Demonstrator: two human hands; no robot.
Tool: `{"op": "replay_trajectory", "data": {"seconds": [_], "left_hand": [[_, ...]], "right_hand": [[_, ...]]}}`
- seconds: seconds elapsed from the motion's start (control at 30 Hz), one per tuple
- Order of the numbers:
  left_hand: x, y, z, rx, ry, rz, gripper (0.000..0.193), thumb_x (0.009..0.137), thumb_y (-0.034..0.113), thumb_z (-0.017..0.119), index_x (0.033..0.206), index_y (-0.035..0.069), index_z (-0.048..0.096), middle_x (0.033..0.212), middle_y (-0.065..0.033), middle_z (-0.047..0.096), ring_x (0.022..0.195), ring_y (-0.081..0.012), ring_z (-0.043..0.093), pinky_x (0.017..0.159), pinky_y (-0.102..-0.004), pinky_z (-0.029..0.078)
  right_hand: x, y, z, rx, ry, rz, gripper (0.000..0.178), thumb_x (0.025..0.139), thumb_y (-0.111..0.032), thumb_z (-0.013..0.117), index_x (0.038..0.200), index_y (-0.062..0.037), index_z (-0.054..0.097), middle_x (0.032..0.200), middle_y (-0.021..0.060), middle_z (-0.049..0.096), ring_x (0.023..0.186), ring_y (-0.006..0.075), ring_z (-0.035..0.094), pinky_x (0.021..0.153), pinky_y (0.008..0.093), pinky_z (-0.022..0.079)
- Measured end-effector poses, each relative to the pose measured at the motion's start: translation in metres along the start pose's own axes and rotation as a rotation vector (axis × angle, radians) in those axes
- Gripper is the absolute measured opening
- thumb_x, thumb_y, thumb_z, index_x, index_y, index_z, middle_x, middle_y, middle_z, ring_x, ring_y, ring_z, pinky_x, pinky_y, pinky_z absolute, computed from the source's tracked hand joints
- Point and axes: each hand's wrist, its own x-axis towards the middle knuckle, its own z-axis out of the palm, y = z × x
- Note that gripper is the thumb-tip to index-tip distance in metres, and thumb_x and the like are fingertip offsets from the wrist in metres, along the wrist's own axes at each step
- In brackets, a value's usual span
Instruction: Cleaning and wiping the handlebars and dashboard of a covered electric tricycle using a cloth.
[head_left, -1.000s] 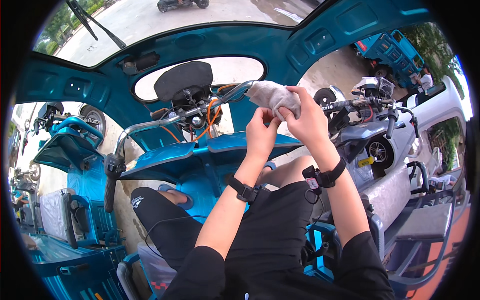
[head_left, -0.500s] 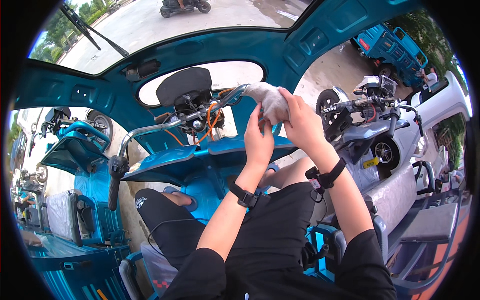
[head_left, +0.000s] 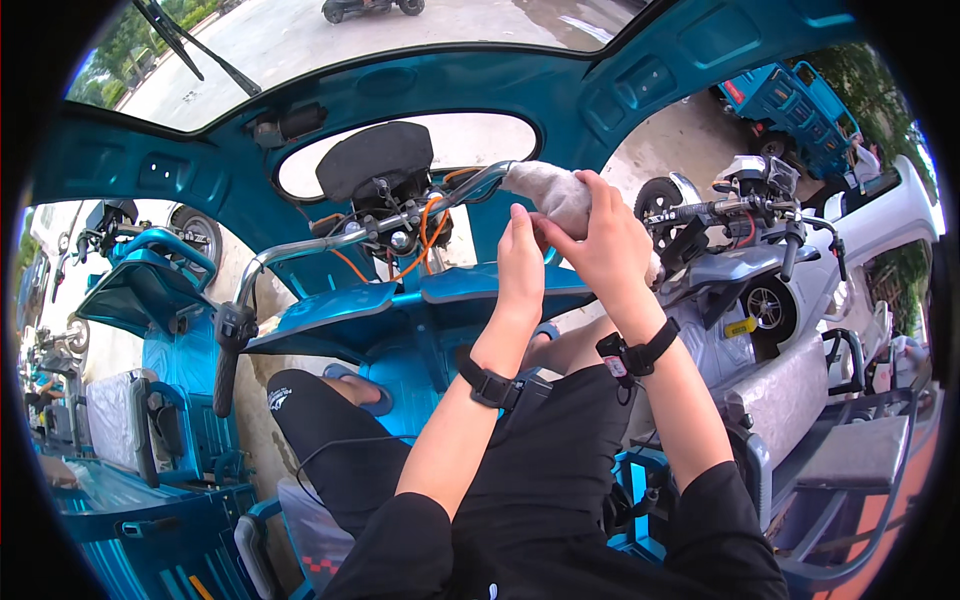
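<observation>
A pale grey cloth (head_left: 553, 192) is bunched over the right end of a chrome handlebar (head_left: 330, 241), hiding the grip beneath. My right hand (head_left: 612, 238) is closed on the cloth from the right, with its thumb pointing left. A bit of pale material also shows past its outer edge. Just below the cloth, my left hand (head_left: 520, 265) stands upright, fingers pressed together against the right thumb. What those fingers hold, if anything, is hidden. The bar's left end has a bare black grip (head_left: 228, 375). Orange cables (head_left: 428, 232) run about the steering column.
I sit in a blue three-wheeler cab with a front panel (head_left: 480, 283) below the handlebar and a windscreen frame (head_left: 400, 90) above. A dark display housing (head_left: 375, 160) sits mid-bar. Other vehicles stand alongside: a blue one (head_left: 160, 290) at left, a grey one (head_left: 735, 262) at right.
My left hand has lowered slightly from the cloth. The right hand has shifted right, its thumb now reaching left across the cloth's lower edge. The view has tilted a little.
</observation>
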Motion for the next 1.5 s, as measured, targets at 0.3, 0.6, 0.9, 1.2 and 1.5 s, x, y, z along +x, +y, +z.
{"op": "replay_trajectory", "data": {"seconds": [0.3,0.6,0.9,1.2,1.5], "left_hand": [[-0.012,0.016,0.013,0.032,-0.219,-0.012,0.053,0.112,0.039,0.046,0.149,0.001,0.045,0.134,-0.0079,0.060,0.123,-0.0169,0.059,0.107,-0.0345,0.045],[-0.030,0.028,0.027,0.291,-0.172,-0.090,0.067,0.101,0.030,0.063,0.142,-0.017,0.039,0.112,-0.0136,0.067,0.104,-0.0201,0.063,0.093,-0.0339,0.050],[-0.013,0.017,0.016,0.228,-0.206,0.060,0.044,0.108,0.022,0.057,0.143,-0.003,0.055,0.127,-0.0098,0.067,0.120,-0.0141,0.060,0.105,-0.0305,0.045],[0.016,0.008,0.034,-0.098,-0.253,-0.003,0.063,0.096,0.037,0.076,0.143,0.002,0.052,0.129,-0.0077,0.064,0.120,-0.0163,0.061,0.101,-0.0339,0.047],[0.022,0.003,0.030,-0.032,-0.186,-0.108,0.063,0.088,0.049,0.079,0.126,0.001,0.065,0.115,-0.0061,0.068,0.108,-0.0157,0.064,0.093,-0.0322,0.049]], "right_hand": [[0.003,0.015,-0.002,-0.052,-0.038,-0.145,0.078,0.080,-0.035,0.082,0.146,-0.0113,0.048,0.123,0.0169,0.065,0.105,0.0359,0.070,0.082,0.0475,0.058],[0.000,0.016,0.006,-0.113,0.056,-0.161,0.075,0.078,-0.035,0.084,0.144,-0.0149,0.052,0.112,0.0115,0.069,0.097,0.0325,0.073,0.074,0.0443,0.059],[0.005,0.023,0.004,-0.145,0.004,-0.219,0.077,0.082,-0.023,0.080,0.150,-0.0132,0.044,0.118,0.0151,0.066,0.096,0.0348,0.073,0.075,0.0445,0.059],[0.016,0.039,-0.024,0.270,-0.272,-0.266,0.077,0.083,-0.013,0.079,0.153,-0.0108,0.046,0.130,0.0197,0.066,0.098,0.0385,0.073,0.084,0.0439,0.058],[0.010,0.023,-0.015,0.130,-0.181,-0.137,0.073,0.082,-0.021,0.079,0.148,-0.0197,0.049,0.126,0.0137,0.069,0.097,0.0367,0.073,0.079,0.0436,0.059]]}}
